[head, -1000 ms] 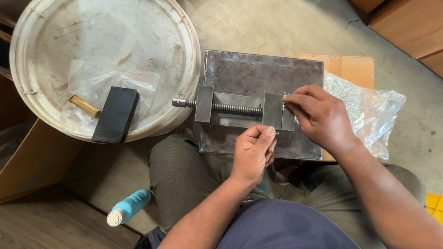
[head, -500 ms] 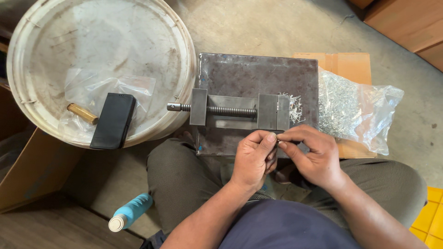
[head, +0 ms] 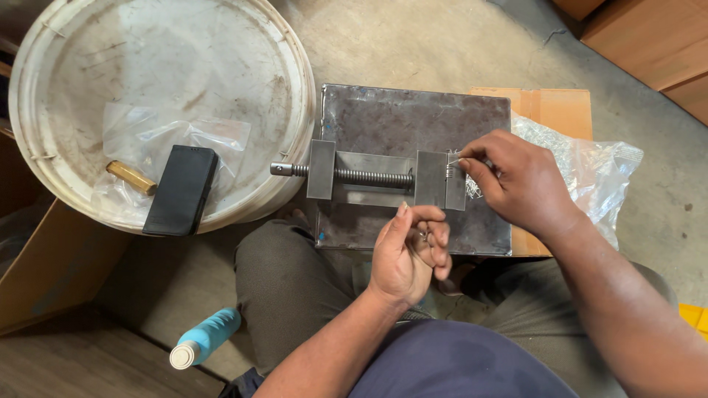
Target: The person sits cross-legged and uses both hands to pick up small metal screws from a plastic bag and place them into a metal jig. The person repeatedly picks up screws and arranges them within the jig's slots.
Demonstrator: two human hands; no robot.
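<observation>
A small steel vise (head: 383, 177) with a threaded screw sits on a dark metal plate (head: 413, 110) resting on my lap. My right hand (head: 520, 184) pinches a small wire spring (head: 450, 168) at the vise's right jaw. Just below the vise, over the plate's near edge, my left hand (head: 409, 254) is curled with a small metal part (head: 425, 236) held between its fingertips.
A clear bag of small metal parts (head: 590, 166) lies on cardboard (head: 549, 103) right of the plate. On the left, a white bucket lid (head: 147, 66) carries a black phone (head: 181, 190), a brass cylinder (head: 131, 177) and plastic bags. A blue bottle (head: 210, 335) lies by my knee.
My right hand dropped from the vise to meet my left hand, then rose back to the right jaw with a spring. The left hand stayed near the plate's edge.
</observation>
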